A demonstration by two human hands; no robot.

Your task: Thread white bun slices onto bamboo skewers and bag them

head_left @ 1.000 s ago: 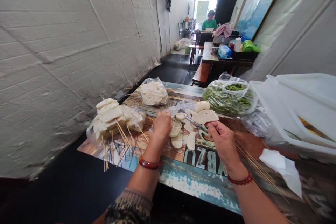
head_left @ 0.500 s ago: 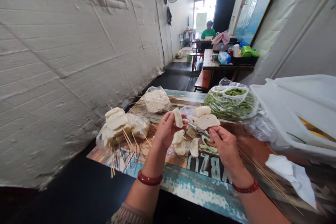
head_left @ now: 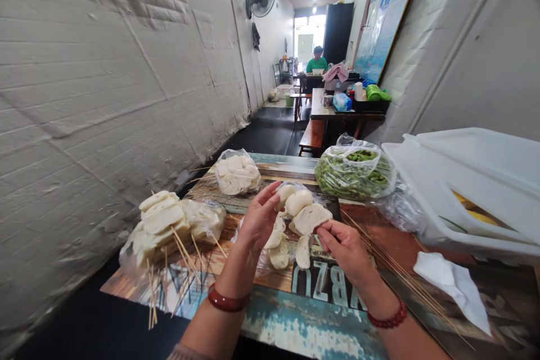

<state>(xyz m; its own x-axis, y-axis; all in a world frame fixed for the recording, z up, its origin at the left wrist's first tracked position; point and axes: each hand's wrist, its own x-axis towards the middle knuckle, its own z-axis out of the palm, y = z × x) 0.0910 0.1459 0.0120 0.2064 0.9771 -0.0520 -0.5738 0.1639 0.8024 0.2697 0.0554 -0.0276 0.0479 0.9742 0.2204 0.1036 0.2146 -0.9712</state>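
Note:
My right hand (head_left: 343,244) pinches the near edge of a flat, white spongy slice (head_left: 311,217). A rounder white piece (head_left: 298,202) and another pale piece (head_left: 285,193) line up beyond it; whether a stick runs through them is hidden. My left hand (head_left: 261,216) has its fingers stretched and slightly apart beside the farthest piece. It does not visibly grip it. Loose slices (head_left: 278,253) lie on plastic below, with one curved slice (head_left: 302,252) to their right. Part of a green scissor handle (head_left: 318,241) shows behind my right fingers.
A stack of skewered white slices (head_left: 162,216) stands left, by a bag of white pieces (head_left: 237,173). A bag of green vegetables (head_left: 356,171), white bins (head_left: 468,180), thin sticks (head_left: 405,270) and tissue (head_left: 453,284) lie right. A person in green (head_left: 316,61) sits far back.
My left hand has loosened from the small pale piece, which now sits beside the rounder one. My right hand keeps its pinch, held slightly lower. The view has tilted up and turned right.

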